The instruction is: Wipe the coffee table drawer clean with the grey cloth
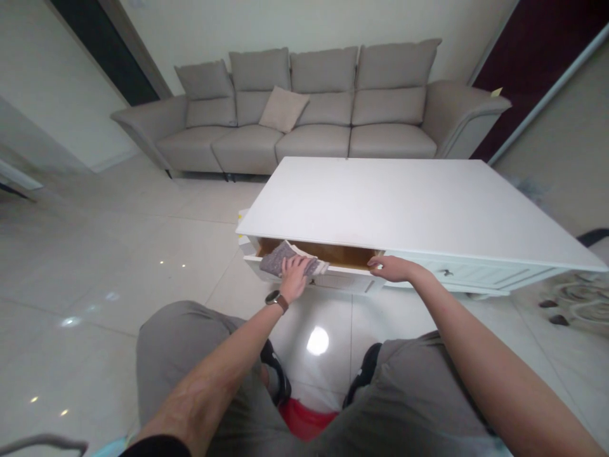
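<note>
My left hand (pixel 294 277), with a watch on its wrist, has its fingers over a folded grey cloth (pixel 273 260) with a whitish edge. The cloth lies across the front left part of a pulled-out drawer (pixel 342 283), partly above its opening. My right hand (pixel 391 268) grips the drawer's right front corner, thumb and fingers closed round the edge. The bare brown inside of the drawer shows between my hands. How the cloth sits under my left palm is hidden.
The drawer belongs to a white coffee table (pixel 399 197), whose second drawer (pixel 447 272) at right is closed. Behind stands a long grey sofa (pixel 314 139) with a beige cushion (pixel 284 109). A red object (pixel 307 420) lies between my feet on the tiled floor.
</note>
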{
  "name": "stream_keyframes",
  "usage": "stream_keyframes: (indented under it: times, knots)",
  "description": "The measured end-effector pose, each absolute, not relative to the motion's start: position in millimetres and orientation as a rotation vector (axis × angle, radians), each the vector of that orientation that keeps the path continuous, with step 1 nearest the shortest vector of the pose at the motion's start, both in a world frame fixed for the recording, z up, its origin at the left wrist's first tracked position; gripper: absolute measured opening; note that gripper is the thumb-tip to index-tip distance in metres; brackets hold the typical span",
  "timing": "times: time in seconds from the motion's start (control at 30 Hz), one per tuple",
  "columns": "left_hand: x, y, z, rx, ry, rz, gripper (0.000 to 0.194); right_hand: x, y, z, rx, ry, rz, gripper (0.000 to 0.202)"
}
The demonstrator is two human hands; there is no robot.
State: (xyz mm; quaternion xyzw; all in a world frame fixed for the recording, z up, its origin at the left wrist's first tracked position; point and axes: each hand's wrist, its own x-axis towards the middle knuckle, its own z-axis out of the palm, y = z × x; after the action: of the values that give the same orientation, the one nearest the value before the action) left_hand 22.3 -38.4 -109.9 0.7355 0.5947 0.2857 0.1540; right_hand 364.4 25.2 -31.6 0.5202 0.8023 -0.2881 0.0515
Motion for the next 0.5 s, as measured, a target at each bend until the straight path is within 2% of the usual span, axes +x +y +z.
stream_keyframes:
  times: [0.1, 0.17, 0.23, 0.33, 0.4, 0.5]
  knots:
    - [92, -38, -104, 2.131, 1.494, 0.83, 0.064, 365, 28, -33, 1.6, 2.419, -0.877, 0.042]
    - [130, -32, -90, 2.073, 1.344, 0.839, 0.055, 366, 31, -31, 1.676, 2.442, -0.879, 0.039]
    - [154, -23, -70, 1.915, 1.207, 0.919, 0.043, 367, 32, -26, 1.786, 2.495, -0.995, 0.047]
    - [163, -7, -37, 1.595, 0.938, 1.054, 0.036, 367, 30, -13, 1.838, 2.531, -1.533, 0.072]
    - [157, 4, -15, 1.395, 0.786, 1.123, 0.033, 366, 25, -4, 1.749, 2.515, -1.943, 0.082]
    - [141, 19, 8, 1.144, 0.682, 1.18, 0.037, 358, 16, 6, 1.621, 2.487, -2.299, 0.094]
